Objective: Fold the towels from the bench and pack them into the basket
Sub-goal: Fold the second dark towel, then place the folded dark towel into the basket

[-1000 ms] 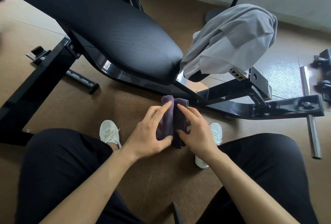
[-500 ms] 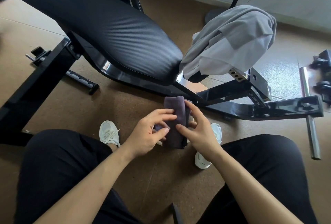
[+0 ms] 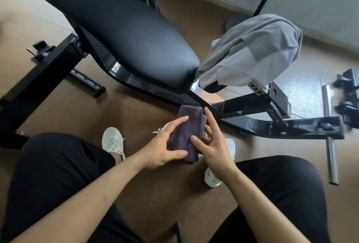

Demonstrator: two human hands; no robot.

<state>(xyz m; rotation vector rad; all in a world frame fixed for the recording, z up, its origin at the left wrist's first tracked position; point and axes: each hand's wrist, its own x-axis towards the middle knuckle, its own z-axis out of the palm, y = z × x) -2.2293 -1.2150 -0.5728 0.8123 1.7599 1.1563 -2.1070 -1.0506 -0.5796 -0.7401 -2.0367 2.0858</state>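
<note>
The black padded bench (image 3: pixel 116 35) runs from the upper left of the frame down to the centre. Its frame reaches on toward the right edge. A grey towel (image 3: pixel 252 52) hangs unfolded over the bench's far end, in the upper right of the frame. No basket is in view, so which way the packing has to go cannot be told.

The purple towel (image 3: pixel 187 126) is just below the centre of the frame. It is held in the air above the floor and the white shoes, in front of the knees. It is already folded into a narrow bundle. Its long axis runs nearly up and down the picture, with the upper end toward the bench frame and the lower end toward the person.

Both hands are close together with the bundle between them. The left hand (image 3: pixel 161 149) holds it from the left, the thumb on its lower end and the forefinger across its middle. The right hand (image 3: pixel 215 145) holds it from the right, the thumb pressing the front face and the forefinger straight up along the right edge. Its other fingers lie behind the cloth.

This looks like the last tidying of the fold. By my reading, either hand could carry the bundle off alone. The grey towel lies up and to the right of the hands, so the right hand is the nearer one for it.
</note>
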